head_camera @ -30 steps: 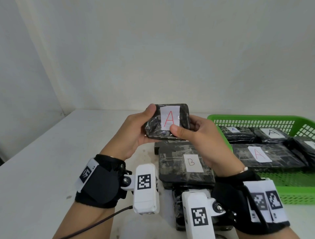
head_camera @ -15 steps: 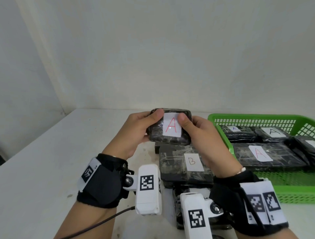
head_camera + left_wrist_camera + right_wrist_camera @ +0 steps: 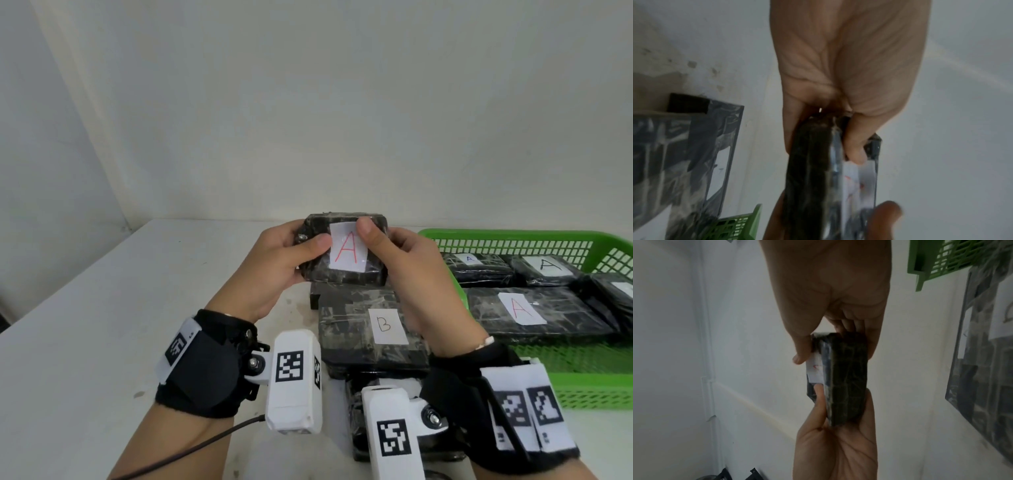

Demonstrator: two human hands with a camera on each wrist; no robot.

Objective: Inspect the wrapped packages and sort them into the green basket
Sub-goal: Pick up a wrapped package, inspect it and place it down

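Both hands hold up a small black wrapped package (image 3: 346,274) with a white label bearing a red A, above the table and facing me. My left hand (image 3: 291,260) grips its left end, thumb on the front beside the label. My right hand (image 3: 394,260) grips the right end, thumb at the label's top. The wrist views show the package (image 3: 809,162) (image 3: 846,378) edge-on, pinched between thumbs and fingers. The green basket (image 3: 582,387) stands at the right and holds several black packages labelled A (image 3: 534,311).
A larger black package labelled B (image 3: 373,329) lies on the white table (image 3: 85,325) under my hands, stacked on more black packages (image 3: 356,421) towards me. White walls close the table's far and left sides.
The package has been turned and tilted upright between both hands. My left thumb moved onto its front and my right thumb moved from the lower middle to the label's top edge.
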